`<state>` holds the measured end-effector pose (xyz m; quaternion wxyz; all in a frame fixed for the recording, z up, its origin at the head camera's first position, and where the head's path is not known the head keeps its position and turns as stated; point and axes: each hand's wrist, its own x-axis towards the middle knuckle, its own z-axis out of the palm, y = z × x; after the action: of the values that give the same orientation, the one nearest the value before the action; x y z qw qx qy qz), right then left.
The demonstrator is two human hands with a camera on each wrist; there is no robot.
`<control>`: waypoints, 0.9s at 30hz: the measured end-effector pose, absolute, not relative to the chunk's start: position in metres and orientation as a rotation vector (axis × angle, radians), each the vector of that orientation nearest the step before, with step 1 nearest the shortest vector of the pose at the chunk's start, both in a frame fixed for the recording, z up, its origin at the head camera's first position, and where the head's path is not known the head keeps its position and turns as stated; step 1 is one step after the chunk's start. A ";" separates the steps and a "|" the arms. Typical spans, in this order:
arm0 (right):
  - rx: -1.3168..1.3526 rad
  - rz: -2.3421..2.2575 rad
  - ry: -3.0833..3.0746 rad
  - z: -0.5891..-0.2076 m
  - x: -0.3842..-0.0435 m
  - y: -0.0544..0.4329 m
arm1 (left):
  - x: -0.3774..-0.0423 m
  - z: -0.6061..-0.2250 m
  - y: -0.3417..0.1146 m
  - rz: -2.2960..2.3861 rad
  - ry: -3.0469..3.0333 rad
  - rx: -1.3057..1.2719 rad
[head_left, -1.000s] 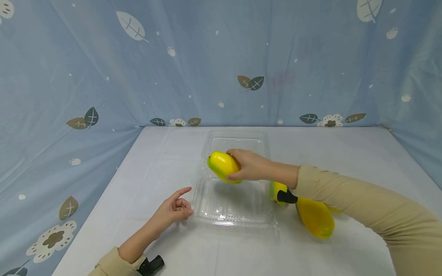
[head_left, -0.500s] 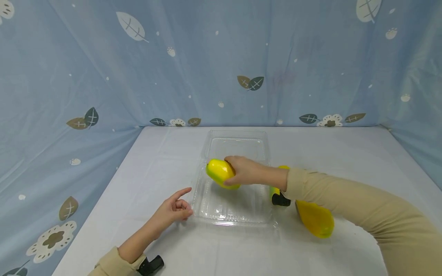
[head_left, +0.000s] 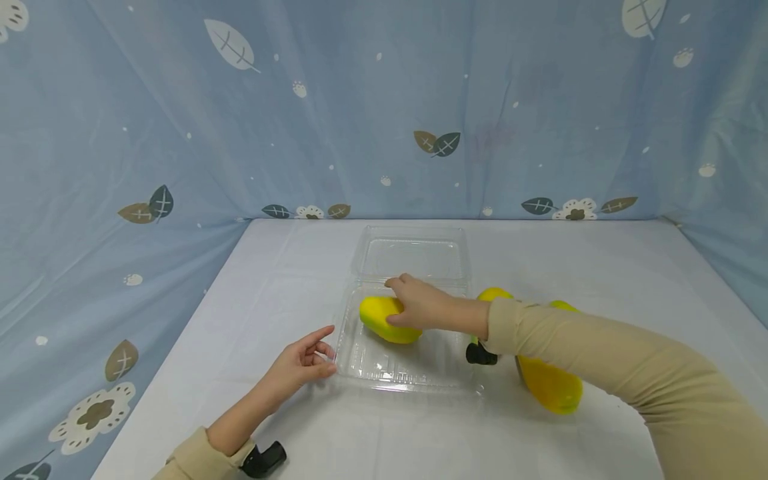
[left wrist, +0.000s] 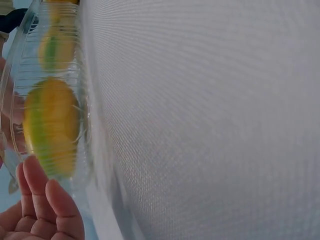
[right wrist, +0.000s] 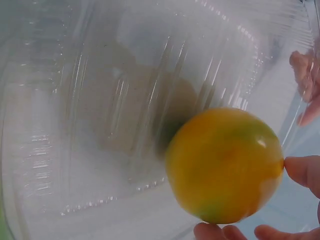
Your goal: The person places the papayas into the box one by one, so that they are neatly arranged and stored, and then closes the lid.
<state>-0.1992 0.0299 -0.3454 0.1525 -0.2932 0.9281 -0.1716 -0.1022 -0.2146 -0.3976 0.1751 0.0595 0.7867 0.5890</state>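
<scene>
A yellow-green papaya lies low over the base of a clear plastic clamshell box, near its left side. My right hand holds it from the right, thumb and fingertips against one end in the right wrist view. My left hand is at the box's front left corner, fingers loosely bent and thumb tip right at the rim. Through the ribbed wall in the left wrist view, the papaya shows just beyond the left fingers.
The box's lid lies folded back, away from me. Right of the box, more yellow fruits lie on the white tablecloth, including a large tapered one; the right sleeve covers part of them. A blue patterned curtain stands behind.
My right hand has lowered the papaya toward me, from above the box's middle down into its base. My left hand has stayed at the corner.
</scene>
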 end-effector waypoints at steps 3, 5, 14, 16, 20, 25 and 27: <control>-0.842 -0.431 2.644 -0.345 -0.197 0.028 | -0.102 -0.396 -0.214 1.678 2.233 0.173; -0.863 -0.396 2.630 -0.345 -0.196 0.026 | -0.102 -0.396 -0.214 1.680 2.235 0.170; -0.907 -0.262 2.574 -0.350 -0.190 0.024 | -0.102 -0.396 -0.214 1.685 2.223 0.156; -0.896 -0.265 2.586 -0.351 -0.190 0.025 | -0.102 -0.396 -0.214 1.687 2.222 0.159; -0.826 -0.375 2.616 -0.352 -0.190 0.025 | -0.102 -0.397 -0.215 1.683 2.222 0.168; -0.789 -0.527 2.646 -0.351 -0.190 0.022 | -0.102 -0.397 -0.215 1.669 2.221 0.156; -0.800 -0.524 2.683 -0.351 -0.190 0.020 | -0.103 -0.398 -0.214 1.668 2.220 0.149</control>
<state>-0.1903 0.0204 -0.3506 0.1460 -0.2778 0.9319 -0.1820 -0.1027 -0.2144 -0.3978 0.1792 0.0526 0.7854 0.5901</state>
